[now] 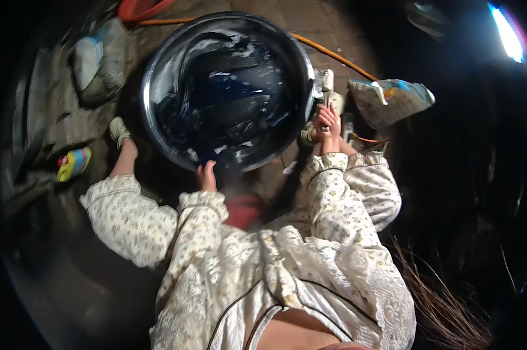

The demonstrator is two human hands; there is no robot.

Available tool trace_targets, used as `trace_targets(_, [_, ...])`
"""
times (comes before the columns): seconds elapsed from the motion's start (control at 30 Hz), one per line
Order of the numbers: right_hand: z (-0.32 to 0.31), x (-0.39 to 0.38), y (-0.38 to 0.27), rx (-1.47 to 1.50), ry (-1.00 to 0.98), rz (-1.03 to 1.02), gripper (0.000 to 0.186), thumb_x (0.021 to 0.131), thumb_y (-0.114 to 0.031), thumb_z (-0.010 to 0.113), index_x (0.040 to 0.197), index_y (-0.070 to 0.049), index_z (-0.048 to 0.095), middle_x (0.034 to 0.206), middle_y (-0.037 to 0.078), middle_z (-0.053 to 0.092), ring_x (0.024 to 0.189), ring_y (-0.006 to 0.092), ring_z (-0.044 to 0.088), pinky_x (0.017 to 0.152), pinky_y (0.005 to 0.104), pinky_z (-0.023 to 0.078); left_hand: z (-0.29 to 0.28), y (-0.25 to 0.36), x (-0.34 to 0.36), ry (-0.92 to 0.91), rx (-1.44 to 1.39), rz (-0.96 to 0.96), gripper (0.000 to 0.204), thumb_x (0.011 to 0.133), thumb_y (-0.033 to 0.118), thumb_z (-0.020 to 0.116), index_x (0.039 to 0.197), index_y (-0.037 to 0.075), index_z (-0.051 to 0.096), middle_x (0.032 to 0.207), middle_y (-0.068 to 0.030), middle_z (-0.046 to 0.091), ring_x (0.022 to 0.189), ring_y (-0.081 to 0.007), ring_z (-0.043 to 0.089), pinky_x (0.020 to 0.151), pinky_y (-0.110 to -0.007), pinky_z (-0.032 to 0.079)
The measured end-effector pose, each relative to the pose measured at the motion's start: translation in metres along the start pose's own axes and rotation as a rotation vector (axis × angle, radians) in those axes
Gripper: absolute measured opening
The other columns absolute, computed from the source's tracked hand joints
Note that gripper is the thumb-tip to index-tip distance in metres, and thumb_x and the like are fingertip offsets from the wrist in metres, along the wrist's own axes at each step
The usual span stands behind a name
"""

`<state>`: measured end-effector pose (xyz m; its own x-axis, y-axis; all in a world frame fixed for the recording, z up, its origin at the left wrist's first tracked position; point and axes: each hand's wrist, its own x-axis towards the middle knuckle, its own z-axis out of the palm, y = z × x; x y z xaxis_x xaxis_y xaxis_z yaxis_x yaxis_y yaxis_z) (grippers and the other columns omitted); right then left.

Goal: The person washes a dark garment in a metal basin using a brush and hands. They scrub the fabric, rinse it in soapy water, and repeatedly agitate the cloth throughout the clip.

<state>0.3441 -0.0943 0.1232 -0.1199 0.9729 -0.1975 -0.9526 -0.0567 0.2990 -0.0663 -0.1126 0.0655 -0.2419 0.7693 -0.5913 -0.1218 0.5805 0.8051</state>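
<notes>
The right hand (329,121) has its fingers closed round a brush (327,81), just right of the basin (147,96); its head points far, its long axis near to far. The left hand (206,176) is at the basin's near rim; I cannot tell its grip. The left-side bottle's (75,164) coloured label is unreadable.

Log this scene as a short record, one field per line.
Left hand: at the near rim of the basin; grip unclear
Right hand: closed around a light-coloured tool, kind unclear, at the basin's right
Basin: large, round, dark inside with whitish streaks
Left side: yellow bottle, stuffed bag
Right side: pale bag; thin twigs lower right
Far side: orange hose, red container
</notes>
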Motion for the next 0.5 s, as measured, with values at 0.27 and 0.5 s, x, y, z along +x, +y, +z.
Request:
trace_targets(0.27, [0.036,-0.014,0.190,-0.951,0.469,0.036,0.039,0.097,-0.023,0.044,0.136,-0.023,0.041,0.056,-0.009,0.029,0.040,0.0016,0.026,0.035,0.0162,0.019,0.035,-0.008,-0.006,-0.262,0.195,-0.011,0.023,0.078,0.024,0.065,0.081,0.004,0.055,0.072,0.0003,0.056,0.066,-0.0115,0.050,0.058,-0.028,0.041])
trace_targets(0.5, [-0.019,-0.026,0.246,-2.608,0.050,0.152,0.030,0.091,-0.021,0.048,0.119,-0.023,0.060,0.091,0.020,0.065,0.082,0.0345,0.063,0.070,0.0399,0.049,0.031,-0.020,-0.062,-0.474,0.235,-0.067,0.041,0.084,0.009,0.053,0.123,-0.002,0.047,0.108,-0.0110,0.058,0.097,-0.0173,0.054,0.084,-0.032,0.045])
